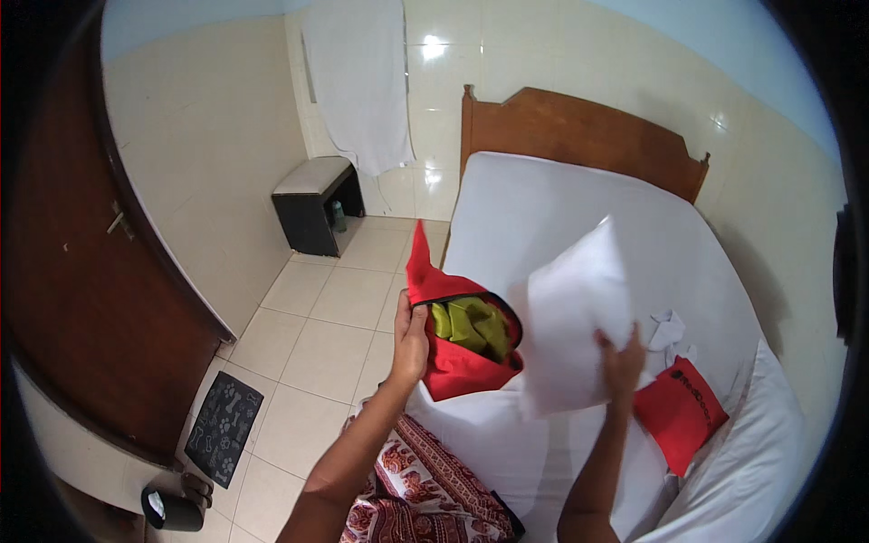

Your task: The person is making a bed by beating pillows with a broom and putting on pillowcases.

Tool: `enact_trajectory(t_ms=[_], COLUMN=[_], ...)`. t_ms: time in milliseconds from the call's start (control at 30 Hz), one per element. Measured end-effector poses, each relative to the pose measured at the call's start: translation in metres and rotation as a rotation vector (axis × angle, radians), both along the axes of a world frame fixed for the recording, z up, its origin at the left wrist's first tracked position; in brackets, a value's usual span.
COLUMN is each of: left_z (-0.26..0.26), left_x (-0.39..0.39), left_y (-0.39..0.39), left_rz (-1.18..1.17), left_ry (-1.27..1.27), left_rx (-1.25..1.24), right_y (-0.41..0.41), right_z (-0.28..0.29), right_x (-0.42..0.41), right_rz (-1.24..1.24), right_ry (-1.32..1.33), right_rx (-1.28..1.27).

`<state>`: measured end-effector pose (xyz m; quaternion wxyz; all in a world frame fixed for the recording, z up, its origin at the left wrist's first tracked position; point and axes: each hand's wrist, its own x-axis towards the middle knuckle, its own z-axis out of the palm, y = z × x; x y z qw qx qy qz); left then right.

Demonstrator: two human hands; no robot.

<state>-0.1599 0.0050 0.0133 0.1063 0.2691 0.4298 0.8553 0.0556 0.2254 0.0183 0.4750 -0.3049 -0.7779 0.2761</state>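
Observation:
My left hand (411,339) grips the edge of a red zippered cushion cover (461,373). Its black-edged opening gapes, showing crumpled olive-green fabric (475,326) inside. To the right, my right hand (621,363) holds a white cushion (577,319) by its right side, slightly blurred. Both things are held up over the bed, the white cushion just beside the mouth of the red cover. A second red cushion (679,410), bearing printed writing, lies on the bed to the right of my right hand.
The bed (543,197) has a white sheet and a wooden headboard (577,129). A white pillow (753,434) lies at right, near a small white cloth (667,330). Patterned fabric (434,475) lies below my left arm. Leftward are a stool (312,203), doormat (224,429), bin (173,509) and door (81,271).

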Motion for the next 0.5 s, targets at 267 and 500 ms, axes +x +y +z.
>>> enact_trajectory(t_ms=[267, 500], left_z=[-0.183, -0.171], left_x=[0.027, 0.056], left_y=[0.039, 0.029], left_rz=[0.055, 0.234], left_ry=[-0.097, 0.564], left_rx=[-0.836, -1.118], right_y=[-0.005, 0.022], right_z=[0.099, -0.07], right_x=[0.103, 0.089], right_rz=[-0.174, 0.288], right_ry=[0.14, -0.492], right_rx=[-0.203, -0.612])
